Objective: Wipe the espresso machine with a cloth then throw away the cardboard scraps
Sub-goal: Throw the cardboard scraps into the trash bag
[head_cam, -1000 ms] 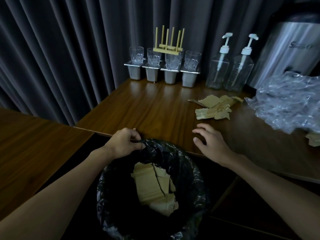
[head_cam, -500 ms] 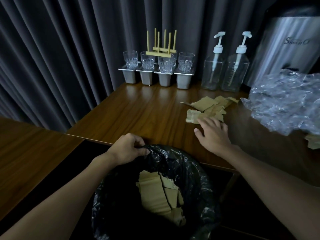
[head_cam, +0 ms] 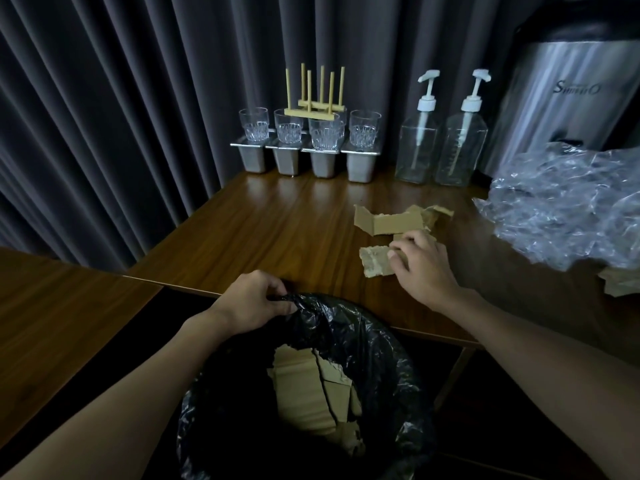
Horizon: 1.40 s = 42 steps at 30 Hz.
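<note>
1. Head view: the right hand [head_cam: 424, 268] lies on the worktop [head_cam: 277, 230], its fingers [head_cam: 398, 251] curled down onto the near cardboard scrap [head_cam: 375, 259]; contact is clear, but whether they have pinched it cannot be told.
2. That scrap sticks out to the left of the fingers, with its long axis running roughly left to right.
3. A larger folded scrap [head_cam: 388, 221] lies just beyond the hand, toward the 2 pump bottles [head_cam: 440, 147].
4. The left hand [head_cam: 252, 303] is closed on the rim of the black bin liner [head_cam: 346, 327], holding the bin below the worktop edge; other cardboard already lies inside.
5. The bin sits near and to the left of the right hand, so the carry looks short.
6. More cardboard [head_cam: 620, 282] shows under the plastic wrap [head_cam: 568, 209] at the right.
</note>
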Each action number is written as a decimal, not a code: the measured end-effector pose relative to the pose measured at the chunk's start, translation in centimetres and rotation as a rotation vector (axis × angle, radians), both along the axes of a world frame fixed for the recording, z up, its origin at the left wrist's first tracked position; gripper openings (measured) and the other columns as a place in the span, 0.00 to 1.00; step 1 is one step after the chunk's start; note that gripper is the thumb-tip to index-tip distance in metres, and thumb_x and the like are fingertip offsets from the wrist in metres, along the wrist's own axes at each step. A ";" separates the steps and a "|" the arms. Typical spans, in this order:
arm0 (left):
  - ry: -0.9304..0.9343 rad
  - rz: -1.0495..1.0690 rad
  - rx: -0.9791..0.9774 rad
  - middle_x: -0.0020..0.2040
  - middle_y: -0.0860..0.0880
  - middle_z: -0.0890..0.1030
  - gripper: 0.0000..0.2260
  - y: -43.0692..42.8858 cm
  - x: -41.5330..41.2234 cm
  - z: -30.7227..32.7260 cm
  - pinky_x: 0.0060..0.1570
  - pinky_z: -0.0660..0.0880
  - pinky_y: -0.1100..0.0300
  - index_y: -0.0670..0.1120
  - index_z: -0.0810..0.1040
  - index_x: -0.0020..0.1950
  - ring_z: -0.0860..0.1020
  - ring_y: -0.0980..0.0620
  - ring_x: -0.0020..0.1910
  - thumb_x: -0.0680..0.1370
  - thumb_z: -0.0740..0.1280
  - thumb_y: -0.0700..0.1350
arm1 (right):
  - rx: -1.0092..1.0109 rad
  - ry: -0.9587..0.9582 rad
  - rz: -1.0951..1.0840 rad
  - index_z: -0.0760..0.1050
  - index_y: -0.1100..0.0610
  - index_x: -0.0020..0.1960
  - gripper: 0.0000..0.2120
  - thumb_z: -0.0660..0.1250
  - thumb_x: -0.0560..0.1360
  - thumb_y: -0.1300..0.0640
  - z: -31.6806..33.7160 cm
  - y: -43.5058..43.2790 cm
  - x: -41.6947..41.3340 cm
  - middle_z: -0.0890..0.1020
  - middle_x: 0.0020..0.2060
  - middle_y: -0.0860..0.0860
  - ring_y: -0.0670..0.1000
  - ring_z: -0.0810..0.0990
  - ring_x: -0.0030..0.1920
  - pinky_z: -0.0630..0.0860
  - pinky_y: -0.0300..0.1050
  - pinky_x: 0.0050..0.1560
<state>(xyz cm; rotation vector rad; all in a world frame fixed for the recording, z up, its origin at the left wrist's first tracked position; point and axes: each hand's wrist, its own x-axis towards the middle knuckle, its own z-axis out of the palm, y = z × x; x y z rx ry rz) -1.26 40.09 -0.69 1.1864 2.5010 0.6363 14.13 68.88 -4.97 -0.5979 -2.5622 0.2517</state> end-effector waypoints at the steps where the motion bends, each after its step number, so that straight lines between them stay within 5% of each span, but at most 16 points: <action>1: -0.002 0.005 0.000 0.42 0.56 0.81 0.08 0.0 0.0 0.0 0.39 0.70 0.62 0.51 0.83 0.41 0.77 0.60 0.43 0.74 0.75 0.55 | -0.017 -0.048 -0.008 0.76 0.53 0.65 0.19 0.55 0.81 0.46 0.4 0.4 -0.4 0.69 0.65 0.52 0.53 0.65 0.69 0.57 0.56 0.70; 12: -0.019 0.035 -0.048 0.56 0.50 0.83 0.09 -0.3 -0.6 0.0 0.62 0.74 0.50 0.51 0.84 0.44 0.77 0.52 0.62 0.73 0.76 0.55 | -0.089 -0.548 0.028 0.59 0.35 0.74 0.25 0.43 0.79 0.33 2.2 1.1 -7.1 0.47 0.80 0.51 0.56 0.42 0.78 0.40 0.62 0.74; 17: -0.049 0.037 -0.019 0.67 0.48 0.79 0.08 -0.8 -1.1 -0.5 0.65 0.66 0.63 0.49 0.84 0.45 0.70 0.57 0.72 0.73 0.76 0.53 | -0.041 -0.667 -0.005 0.52 0.44 0.78 0.31 0.41 0.79 0.34 2.3 1.0 -8.5 0.44 0.79 0.49 0.57 0.46 0.79 0.46 0.66 0.73; 21: -0.064 0.049 0.000 0.68 0.48 0.79 0.08 -0.9 -1.2 -0.6 0.62 0.64 0.66 0.49 0.85 0.45 0.70 0.58 0.72 0.73 0.77 0.52 | 0.076 -0.542 -0.020 0.52 0.54 0.79 0.32 0.42 0.81 0.37 3.2 0.7 -8.1 0.49 0.80 0.49 0.52 0.51 0.78 0.50 0.64 0.72; 24: -0.073 0.051 0.007 0.68 0.48 0.79 0.08 -1.0 -1.4 -0.7 0.61 0.64 0.66 0.49 0.85 0.45 0.70 0.58 0.71 0.72 0.77 0.51 | 0.169 -0.275 0.036 0.58 0.55 0.77 0.27 0.46 0.83 0.43 4.1 -0.8 -6.7 0.59 0.78 0.50 0.51 0.59 0.76 0.54 0.58 0.71; 28: -0.087 0.060 0.013 0.66 0.49 0.79 0.07 -1.1 -1.3 -0.8 0.65 0.67 0.63 0.49 0.85 0.44 0.71 0.57 0.71 0.72 0.77 0.51 | 0.220 0.071 0.268 0.67 0.58 0.73 0.22 0.51 0.83 0.51 5.6 -4.3 -3.7 0.71 0.71 0.52 0.48 0.65 0.69 0.57 0.44 0.66; 31: -0.084 0.067 0.012 0.56 0.51 0.82 0.07 -1.1 -1.4 -0.7 0.55 0.68 0.65 0.50 0.85 0.42 0.75 0.58 0.64 0.72 0.77 0.52 | 0.167 0.222 0.445 0.73 0.62 0.68 0.20 0.54 0.82 0.54 6.4 -7.6 -0.8 0.76 0.66 0.55 0.49 0.69 0.66 0.61 0.42 0.66; 36: -0.066 0.051 0.002 0.43 0.57 0.79 0.06 -1.2 -1.4 -0.4 0.37 0.65 0.72 0.51 0.84 0.41 0.75 0.60 0.47 0.73 0.77 0.52 | 0.144 0.285 0.675 0.78 0.66 0.61 0.17 0.59 0.79 0.60 6.5 -12.2 3.9 0.80 0.59 0.59 0.55 0.79 0.58 0.75 0.54 0.56; 42: -0.029 0.012 -0.014 0.55 0.52 0.81 0.05 -1.4 -1.7 -0.3 0.55 0.67 0.64 0.47 0.84 0.45 0.75 0.54 0.63 0.74 0.76 0.47 | 0.063 0.196 0.899 0.79 0.66 0.61 0.16 0.61 0.78 0.59 5.4 -15.7 6.4 0.77 0.63 0.61 0.55 0.78 0.60 0.74 0.53 0.57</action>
